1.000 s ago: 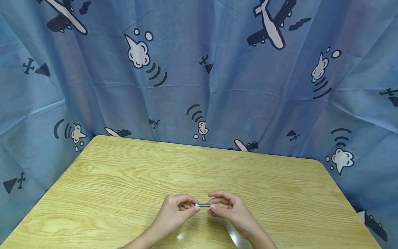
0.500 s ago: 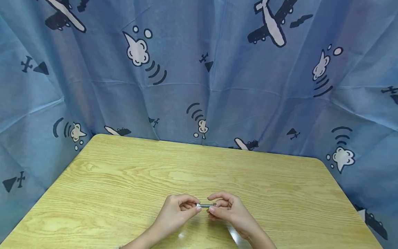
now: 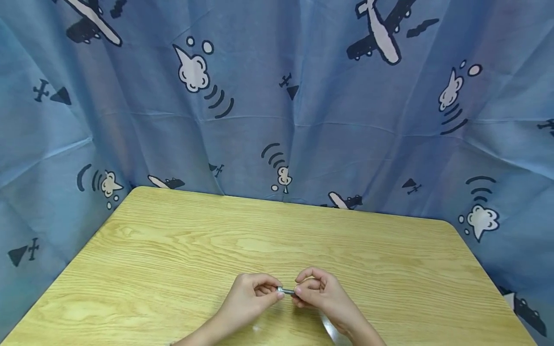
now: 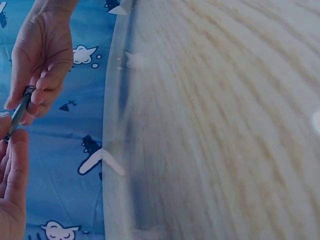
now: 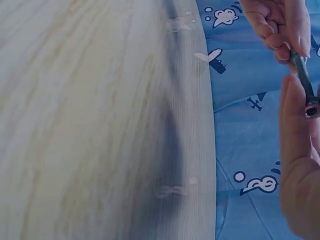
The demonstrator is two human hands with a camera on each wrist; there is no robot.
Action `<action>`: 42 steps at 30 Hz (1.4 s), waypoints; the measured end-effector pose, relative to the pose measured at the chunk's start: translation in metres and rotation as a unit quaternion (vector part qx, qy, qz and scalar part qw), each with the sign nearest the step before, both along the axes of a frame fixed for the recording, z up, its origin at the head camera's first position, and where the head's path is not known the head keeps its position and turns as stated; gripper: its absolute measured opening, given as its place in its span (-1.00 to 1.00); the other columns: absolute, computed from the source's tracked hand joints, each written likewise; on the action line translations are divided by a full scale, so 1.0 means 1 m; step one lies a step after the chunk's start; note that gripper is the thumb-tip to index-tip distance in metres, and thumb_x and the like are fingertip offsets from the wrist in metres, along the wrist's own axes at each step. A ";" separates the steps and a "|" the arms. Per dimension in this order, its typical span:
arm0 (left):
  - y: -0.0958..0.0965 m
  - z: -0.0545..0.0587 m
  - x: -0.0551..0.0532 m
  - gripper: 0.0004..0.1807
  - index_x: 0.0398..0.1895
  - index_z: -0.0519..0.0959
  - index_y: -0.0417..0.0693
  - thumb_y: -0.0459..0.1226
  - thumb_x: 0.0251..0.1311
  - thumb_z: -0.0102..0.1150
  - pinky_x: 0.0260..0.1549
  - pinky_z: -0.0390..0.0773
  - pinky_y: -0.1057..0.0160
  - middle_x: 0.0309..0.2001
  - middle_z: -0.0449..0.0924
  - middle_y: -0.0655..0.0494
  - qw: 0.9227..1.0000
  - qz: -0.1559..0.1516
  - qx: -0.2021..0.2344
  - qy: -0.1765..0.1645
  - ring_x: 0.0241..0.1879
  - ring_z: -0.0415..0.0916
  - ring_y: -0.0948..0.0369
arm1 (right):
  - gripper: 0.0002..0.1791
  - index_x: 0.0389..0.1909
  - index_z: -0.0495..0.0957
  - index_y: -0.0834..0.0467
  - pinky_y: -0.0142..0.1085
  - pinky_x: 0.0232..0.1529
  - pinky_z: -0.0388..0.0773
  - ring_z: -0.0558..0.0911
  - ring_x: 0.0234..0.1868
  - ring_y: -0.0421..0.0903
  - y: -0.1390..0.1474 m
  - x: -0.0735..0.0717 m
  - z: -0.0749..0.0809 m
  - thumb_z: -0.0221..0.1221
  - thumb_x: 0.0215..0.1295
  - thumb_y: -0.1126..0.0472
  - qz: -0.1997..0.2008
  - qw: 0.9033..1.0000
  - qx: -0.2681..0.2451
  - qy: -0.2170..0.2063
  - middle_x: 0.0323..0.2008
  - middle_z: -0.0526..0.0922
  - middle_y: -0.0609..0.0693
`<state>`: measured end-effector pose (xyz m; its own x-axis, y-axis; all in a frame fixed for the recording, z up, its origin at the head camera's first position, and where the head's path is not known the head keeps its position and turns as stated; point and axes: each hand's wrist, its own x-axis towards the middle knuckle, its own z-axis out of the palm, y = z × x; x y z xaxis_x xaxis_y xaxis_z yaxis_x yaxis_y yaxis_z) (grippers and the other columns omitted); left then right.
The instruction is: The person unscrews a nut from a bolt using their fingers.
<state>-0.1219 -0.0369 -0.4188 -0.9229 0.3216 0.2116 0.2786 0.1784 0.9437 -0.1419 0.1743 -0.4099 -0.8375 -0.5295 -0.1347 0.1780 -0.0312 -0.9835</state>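
Observation:
A metal bolt [image 3: 287,291] is held between both hands above the near part of the table, its shaft sloping slightly down to the right. My left hand [image 3: 251,297] pinches the bright head end between thumb and index finger. At the opposite end, my right hand [image 3: 322,294] has its thumb and fingers on a small nut [image 5: 312,109], which the right wrist view shows around the threaded shaft. The right index finger arches above the bolt in the head view. In the left wrist view the bolt [image 4: 20,114] spans the fingertips of the two hands.
The wood-grain table [image 3: 195,240] extends out beyond the hands. A blue curtain [image 3: 251,96] printed with planes and clouds hangs behind it and along both sides. Light reflects off the tabletop beside the right wrist.
Both hands have shifted slightly right and nearer with the bolt, which now tilts down to the right. The right thumb has moved over the nut end, which showed half a second ago.

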 end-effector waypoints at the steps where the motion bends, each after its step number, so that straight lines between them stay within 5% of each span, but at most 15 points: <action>1: -0.001 0.000 0.000 -0.85 -0.34 0.64 -0.24 -0.31 0.06 0.31 -0.49 0.60 0.41 -0.43 0.65 0.08 1.000 0.002 -0.001 0.002 -0.50 0.54 0.37 | -0.75 -0.10 0.36 0.36 -0.33 -0.25 0.63 0.66 -0.33 -0.16 0.000 0.000 0.001 0.11 0.32 0.28 -0.003 1.000 0.004 -0.007 -0.39 0.68 -0.05; 8: -0.004 0.001 0.000 -0.83 -0.34 0.64 -0.23 -0.29 0.06 0.32 -0.49 0.61 0.39 -0.43 0.65 0.08 1.000 0.019 0.002 0.008 -0.50 0.54 0.36 | -0.74 -0.18 0.43 0.42 -0.41 -0.38 0.62 0.64 -0.46 -0.22 -0.001 0.001 0.002 0.09 0.35 0.24 0.014 1.000 0.008 0.003 -0.47 0.64 -0.06; 13: -0.005 0.002 0.000 -0.82 -0.34 0.63 -0.25 -0.29 0.06 0.31 -0.46 0.61 0.39 -0.43 0.64 0.08 1.000 0.024 -0.003 0.016 -0.48 0.54 0.36 | -0.61 -0.04 0.35 0.52 -0.28 -0.19 0.63 0.66 -0.30 -0.16 -0.002 0.002 0.004 0.19 0.23 0.34 -0.017 1.000 0.002 0.008 -0.33 0.63 0.00; 28: -0.005 0.005 0.000 -0.84 -0.33 0.64 -0.22 -0.29 0.06 0.32 -0.48 0.60 0.39 -0.43 0.64 0.10 1.000 0.026 0.006 0.006 -0.49 0.54 0.36 | -0.58 -0.12 0.39 0.66 -0.37 -0.22 0.62 0.66 -0.26 -0.20 -0.003 0.002 0.005 0.22 0.18 0.37 -0.059 0.996 0.006 0.066 -0.27 0.67 0.08; 42: -0.008 0.007 -0.001 -0.84 -0.35 0.64 -0.24 -0.30 0.06 0.32 -0.48 0.61 0.38 -0.44 0.64 0.09 1.000 0.029 0.001 0.007 -0.50 0.55 0.35 | -0.55 -0.06 0.36 0.67 -0.35 -0.18 0.61 0.66 -0.24 -0.18 -0.002 0.000 0.004 0.21 0.19 0.37 -0.063 0.997 -0.004 0.044 -0.24 0.68 0.04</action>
<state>-0.1232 -0.0444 -0.4115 -0.9371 0.2671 0.2248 0.2805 0.1929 0.9403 -0.1423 0.1721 -0.4063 -0.9056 -0.4208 -0.0535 0.0845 -0.0553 -0.9949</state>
